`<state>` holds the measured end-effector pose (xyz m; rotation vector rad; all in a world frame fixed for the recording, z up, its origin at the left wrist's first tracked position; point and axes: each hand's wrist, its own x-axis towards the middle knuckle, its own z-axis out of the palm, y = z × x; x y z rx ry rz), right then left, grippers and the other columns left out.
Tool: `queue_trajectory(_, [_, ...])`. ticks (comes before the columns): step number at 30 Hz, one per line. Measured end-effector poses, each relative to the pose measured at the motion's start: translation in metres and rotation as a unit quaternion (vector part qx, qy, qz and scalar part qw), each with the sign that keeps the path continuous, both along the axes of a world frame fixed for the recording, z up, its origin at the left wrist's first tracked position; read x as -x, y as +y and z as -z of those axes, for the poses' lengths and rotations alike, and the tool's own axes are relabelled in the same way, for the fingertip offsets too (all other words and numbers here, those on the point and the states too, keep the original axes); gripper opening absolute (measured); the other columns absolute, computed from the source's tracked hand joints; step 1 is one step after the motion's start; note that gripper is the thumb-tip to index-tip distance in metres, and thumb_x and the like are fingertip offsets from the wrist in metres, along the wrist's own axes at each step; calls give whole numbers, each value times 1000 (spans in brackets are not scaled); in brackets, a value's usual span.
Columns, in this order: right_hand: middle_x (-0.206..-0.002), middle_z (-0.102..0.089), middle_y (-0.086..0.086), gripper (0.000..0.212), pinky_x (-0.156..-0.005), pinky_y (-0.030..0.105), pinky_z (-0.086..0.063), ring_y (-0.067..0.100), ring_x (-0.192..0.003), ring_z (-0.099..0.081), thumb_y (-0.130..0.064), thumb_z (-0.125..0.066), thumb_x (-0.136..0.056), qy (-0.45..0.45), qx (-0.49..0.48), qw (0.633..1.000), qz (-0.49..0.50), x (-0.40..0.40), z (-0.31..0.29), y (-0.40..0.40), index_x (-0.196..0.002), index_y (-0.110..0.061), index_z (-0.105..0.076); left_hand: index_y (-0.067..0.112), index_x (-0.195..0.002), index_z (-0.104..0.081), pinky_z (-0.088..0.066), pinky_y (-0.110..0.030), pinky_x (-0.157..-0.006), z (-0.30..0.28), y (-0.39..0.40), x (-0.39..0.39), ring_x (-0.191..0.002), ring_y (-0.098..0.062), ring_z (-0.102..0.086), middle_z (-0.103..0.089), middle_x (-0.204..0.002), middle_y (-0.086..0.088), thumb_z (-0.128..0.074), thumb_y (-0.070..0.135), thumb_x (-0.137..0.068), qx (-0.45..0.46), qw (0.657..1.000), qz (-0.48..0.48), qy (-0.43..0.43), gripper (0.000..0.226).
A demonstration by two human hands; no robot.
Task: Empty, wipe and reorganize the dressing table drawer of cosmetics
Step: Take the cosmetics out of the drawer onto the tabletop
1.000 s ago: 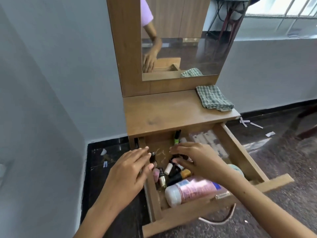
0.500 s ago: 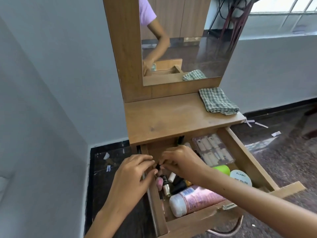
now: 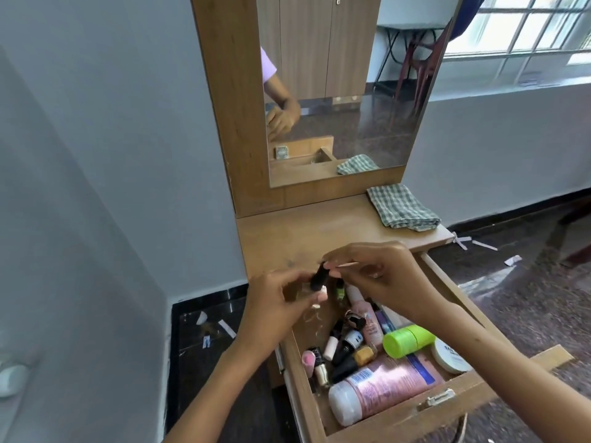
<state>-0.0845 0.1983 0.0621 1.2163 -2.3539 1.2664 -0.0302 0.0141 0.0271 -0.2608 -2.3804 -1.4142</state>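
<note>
Bright daylight from the window (image 3: 524, 36), floor glare, motion-blurred hands, wide-angle edge distortion

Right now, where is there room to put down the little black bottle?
The bare tabletop between the mirror frame and the checked cloth is free. The drawer is crowded: pink bottle, green bottle, white jar and small bottles fill its front; only its back left looks bare.

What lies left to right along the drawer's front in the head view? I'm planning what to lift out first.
gold-capped nail polish → pink lotion bottle → white round jar
</note>
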Motion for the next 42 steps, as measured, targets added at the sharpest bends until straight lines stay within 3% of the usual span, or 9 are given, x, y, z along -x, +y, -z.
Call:
queue_trajectory(4, [-96,-73,-5,16,-71,20,-56,1,-87,-68,-10,-75,-79,10,40,998,53,-6,13,5,-96,-10,-74,35,-86,-67,-40,-3,-76,-17,-16,17,-81,10,-61,-64,-75,32,-82,20,-64,-31,996,-80,20,30])
queue_trajectory(10, [-106,-71,-8,26,-71,11,-51,-4,-90,-64,-31,-76,-78,-71,-227,962,-132,-17,54,-2,-102,-20,-73,15,-90,-74,-46,-8,-72,-7,-42,43,-76,2,-64,-71,-83,6,-83,23,-64,-24,990,-135,12,29])
queue_trajectory(15, [-98,-72,-12,14,-69,18,-50,1,-86,-66,-28,-76,-78,-53,-275,948,-154,-26,61,-15,-91,-24,-73,11,-95,-73,-50,-14,-74,4,-48,48,-78,-2,-65,-71,-86,4,-82,26,-65,-29,989,-147,11,35])
queue_trajectory(21, [-80,-72,-10,3,-64,10,-47,0,-73,-65,-18,-71,-82,-46,-248,961,-112,-27,64,-16,-83,-20,-71,15,-94,-73,-47,-11,-75,8,-52,49,-80,0,-64,-70,-88,7,-81,27,-67,-24,990,-136,19,30])
queue_trajectory(23, [-79,-72,-10,4,-63,20,-53,0,-73,-66,-18,-67,-83,-50,-224,969,-88,-24,55,-14,-84,-19,-71,20,-92,-71,-43,-5,-72,9,-53,49,-79,3,-62,-68,-86,13,-81,27,-67,-19,990,-136,18,28])
queue_trajectory(27, [-81,-72,-7,9,-66,20,-55,1,-74,-67,-6,-71,-79,-61,-100,993,-27,-12,21,-8,-85,-13,-73,24,-92,-68,-39,-2,-72,11,-56,50,-79,7,-60,-65,-84,19,-83,21,-64,-17,991,-130,24,31])
queue_trajectory(33, [-84,-71,-6,6,-63,22,-56,4,-80,-67,-9,-71,-80,-21,20,996,82,41,-4,-35,-85,-11,-70,21,-86,-67,-42,-3,-69,13,-67,68,-79,5,-60,-65,-82,16,-85,22,-61,-25,987,-158,16,30])
queue_trajectory(37, [-80,-69,-7,5,-68,14,-51,4,-78,-66,-8,-71,-78,3,42,994,101,75,2,-61,-81,-11,-68,23,-84,-67,-45,-14,-71,13,-81,84,-81,-1,-59,-65,-83,8,-85,31,-60,1,984,-176,8,31])
queue_trajectory(42, [-88,-68,-3,18,-72,18,-55,5,-79,-67,-8,-72,-79,17,59,994,91,89,16,-85,-91,-18,-63,24,-83,-65,-48,-24,-69,16,-91,96,-77,-4,-56,-65,-84,5,-83,34,-60,19,982,-188,17,31])
